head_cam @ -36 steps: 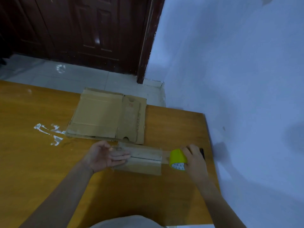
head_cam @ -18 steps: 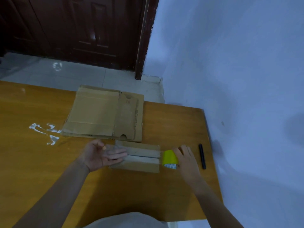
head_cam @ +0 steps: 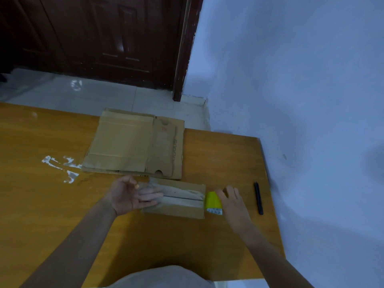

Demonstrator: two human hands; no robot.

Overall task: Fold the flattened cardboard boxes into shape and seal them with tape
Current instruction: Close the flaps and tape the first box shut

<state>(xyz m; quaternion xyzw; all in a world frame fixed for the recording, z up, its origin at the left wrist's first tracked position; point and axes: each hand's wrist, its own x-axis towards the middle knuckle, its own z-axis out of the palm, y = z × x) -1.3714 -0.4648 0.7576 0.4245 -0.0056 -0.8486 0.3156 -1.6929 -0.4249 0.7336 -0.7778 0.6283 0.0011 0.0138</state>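
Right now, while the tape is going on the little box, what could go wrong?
The left hand lies flat on only one end of the small box, so a pull from the yellow tape dispenser in the right hand might slide or tilt it. The tape could also wrinkle or wander off the seam. The black pen lies close by the right hand and might get knocked toward the table edge.

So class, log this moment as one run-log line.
left hand: flat on small box | right hand: holds yellow tape dispenser at box end | seam taped
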